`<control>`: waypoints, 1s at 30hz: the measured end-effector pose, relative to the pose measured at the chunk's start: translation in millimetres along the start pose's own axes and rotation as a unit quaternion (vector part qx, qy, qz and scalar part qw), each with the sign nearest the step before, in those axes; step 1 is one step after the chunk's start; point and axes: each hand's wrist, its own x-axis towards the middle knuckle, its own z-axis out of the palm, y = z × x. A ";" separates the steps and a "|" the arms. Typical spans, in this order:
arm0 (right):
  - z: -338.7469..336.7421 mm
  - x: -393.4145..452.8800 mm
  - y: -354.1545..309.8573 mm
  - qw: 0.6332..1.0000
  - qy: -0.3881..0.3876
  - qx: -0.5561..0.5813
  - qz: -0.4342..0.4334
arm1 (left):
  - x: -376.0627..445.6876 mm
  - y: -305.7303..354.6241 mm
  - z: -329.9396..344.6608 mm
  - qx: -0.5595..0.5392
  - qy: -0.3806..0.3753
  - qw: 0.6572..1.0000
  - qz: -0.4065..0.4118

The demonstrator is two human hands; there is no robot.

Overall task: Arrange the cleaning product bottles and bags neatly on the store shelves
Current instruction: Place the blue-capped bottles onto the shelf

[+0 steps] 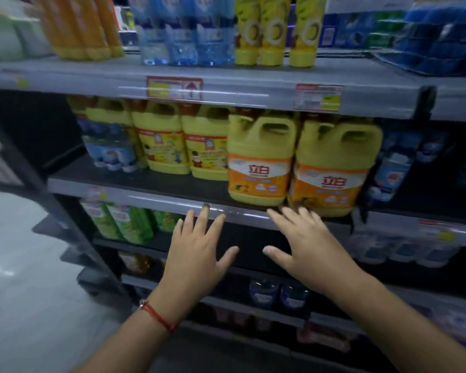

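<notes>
My left hand (197, 254) and right hand (304, 249) reach with fingers spread, holding nothing, to straighten the two yellow jugs (260, 160) at the shelf's front edge (159, 201).

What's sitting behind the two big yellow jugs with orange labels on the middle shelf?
Behind the two yellow handled jugs with orange labels, nothing shows; their bodies hide the shelf depth. Further-back yellow jugs with cartoon labels stand to their left.

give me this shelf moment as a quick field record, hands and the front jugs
left hand: left hand open, fingers spread, holding nothing, red string bracelet on wrist
right hand: right hand open, fingertips near the jug bases, contact unclear
front items: two yellow plastic handled jugs with orange labels, upright, side by side at the middle shelf edge
image: motion-blurred
</notes>
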 end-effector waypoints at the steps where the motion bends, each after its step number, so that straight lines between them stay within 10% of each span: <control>1: 4.9 5.9 -16.4 1.000 -0.001 0.004 -0.007 | -5.2 -17.8 0.1 -0.002 0.003 1.000 -0.007; 15: 42.0 89.9 -181.9 0.985 0.042 0.140 -0.093 | -36.5 -192.5 -8.4 -0.013 0.008 0.994 -0.106; 30: 97.9 292.6 -259.6 0.937 0.030 0.345 0.049 | 44.3 -305.3 9.4 0.000 -0.007 0.994 -0.107</control>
